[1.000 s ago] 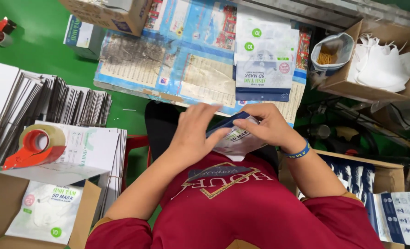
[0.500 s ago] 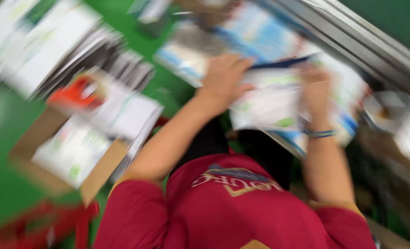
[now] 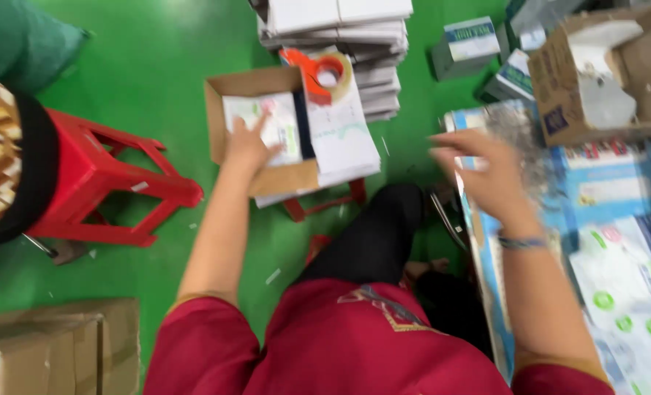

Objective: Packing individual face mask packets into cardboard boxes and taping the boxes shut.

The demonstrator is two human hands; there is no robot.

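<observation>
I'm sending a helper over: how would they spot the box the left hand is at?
On the green floor, right of the red stool, sits an open brown cardboard box. The left hand rests on white packets inside; an orange tape dispenser lies at its corner.

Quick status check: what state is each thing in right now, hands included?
Left hand: open, flat on the packet in the box.
Right hand: open, empty, raised over the table edge, blurred.
Packet: flat in the box.
Cardboard box: open, flaps up.
Tape dispenser: lying on the paper stack.
Red stool: upright, a round cushion on it.
Large box: open, white contents.
</observation>
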